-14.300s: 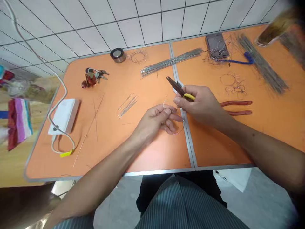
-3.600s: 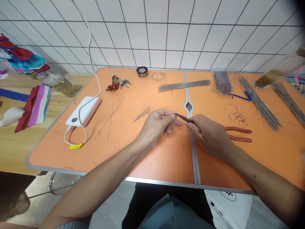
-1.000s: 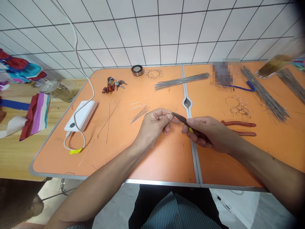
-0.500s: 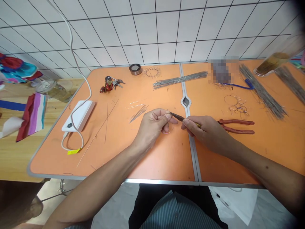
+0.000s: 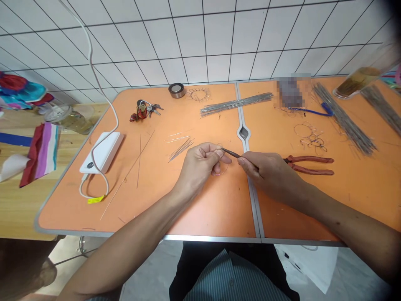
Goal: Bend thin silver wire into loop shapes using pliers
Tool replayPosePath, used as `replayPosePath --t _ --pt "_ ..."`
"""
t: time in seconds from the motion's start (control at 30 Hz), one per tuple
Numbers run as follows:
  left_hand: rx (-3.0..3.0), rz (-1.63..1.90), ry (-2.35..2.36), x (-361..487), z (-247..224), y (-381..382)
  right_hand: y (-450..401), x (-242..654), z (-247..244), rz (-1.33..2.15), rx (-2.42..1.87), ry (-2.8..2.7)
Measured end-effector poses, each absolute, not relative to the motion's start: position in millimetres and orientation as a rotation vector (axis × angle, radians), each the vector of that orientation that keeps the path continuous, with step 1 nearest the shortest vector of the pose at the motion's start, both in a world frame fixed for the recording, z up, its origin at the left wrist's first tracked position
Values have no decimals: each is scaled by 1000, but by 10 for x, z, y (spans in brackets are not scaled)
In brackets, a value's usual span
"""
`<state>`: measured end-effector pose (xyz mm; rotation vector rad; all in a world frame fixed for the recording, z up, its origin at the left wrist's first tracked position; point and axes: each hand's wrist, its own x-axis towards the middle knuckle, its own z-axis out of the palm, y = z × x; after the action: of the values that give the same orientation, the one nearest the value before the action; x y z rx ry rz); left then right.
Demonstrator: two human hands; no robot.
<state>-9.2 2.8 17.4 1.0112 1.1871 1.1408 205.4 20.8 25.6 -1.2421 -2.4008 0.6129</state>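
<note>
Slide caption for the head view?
Left hand pinching a thin curved wire, right hand holding pliers up to it, over an orange table.

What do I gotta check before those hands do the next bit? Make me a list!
1. Left hand holding the wire: ok.
2. Right hand holding the dark pliers: ok.
3. Dark pliers' tips biting the wire: cannot tell, too small.
4. Red pliers clear of the right hand: cannot tell, it hides their front end.
5. Keys away from both hands: ok.
6. Loose wires tidied up: not ok, scattered.
</note>
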Motion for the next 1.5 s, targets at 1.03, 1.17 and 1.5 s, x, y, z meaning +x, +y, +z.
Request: replayPosePath --t 1.03,1.17,1.5 --pt "1066 1340 1261 -94 299 38 229 2112 223 523 -1255 -2412" --pt "1041 1325 1193 -119 297 44 220 2116 239 494 -1231 -2408" --pt "978 1303 1101 -136 296 54 194 2112 256 519 -1207 -2396"
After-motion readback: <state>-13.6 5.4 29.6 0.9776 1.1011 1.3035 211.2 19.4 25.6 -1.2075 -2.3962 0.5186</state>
